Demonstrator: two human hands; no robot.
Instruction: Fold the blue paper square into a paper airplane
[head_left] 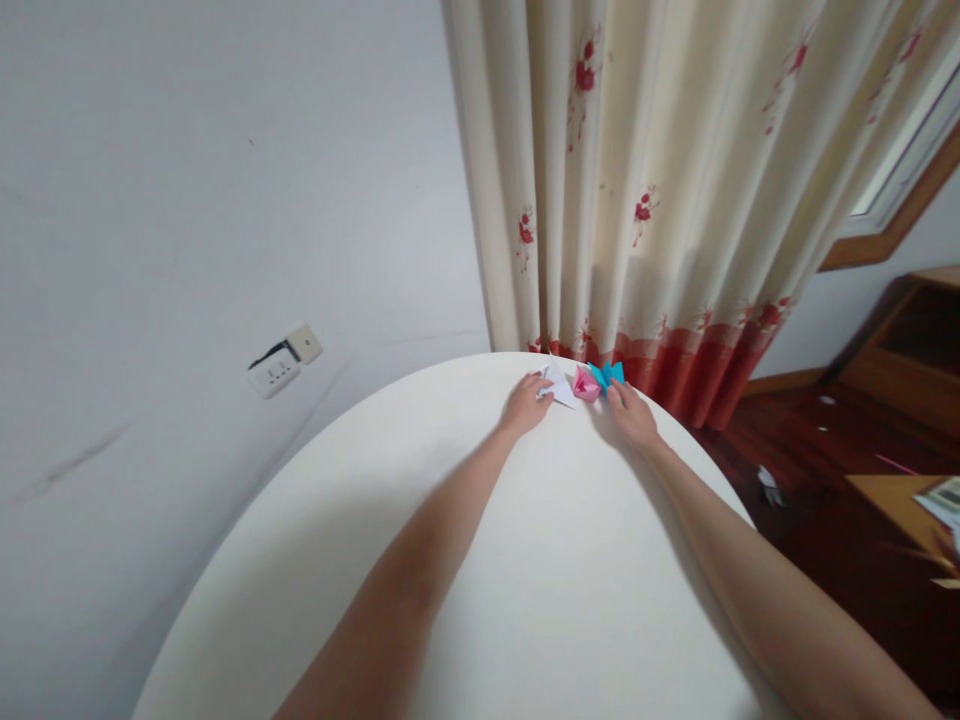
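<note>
Both my arms reach to the far edge of a white round table (555, 570). My left hand (527, 403) has its fingers closed on the left side of a white folded-paper piece (556, 386), which has a pointed corner towards me. My right hand (633, 415) pinches the near edge of a blue origami piece (606, 375) with several pointed tips. Between them sits a pink origami piece (586, 385), close beside the blue one. My fingers partly cover the white and blue paper.
A cream curtain (645, 150) with red flowers hangs just behind the table. The wall on the left carries a power socket (274, 373). To the right, a brown cardboard piece (892, 500) and small litter lie over a dark red floor (795, 440), near a wooden cabinet (900, 370).
</note>
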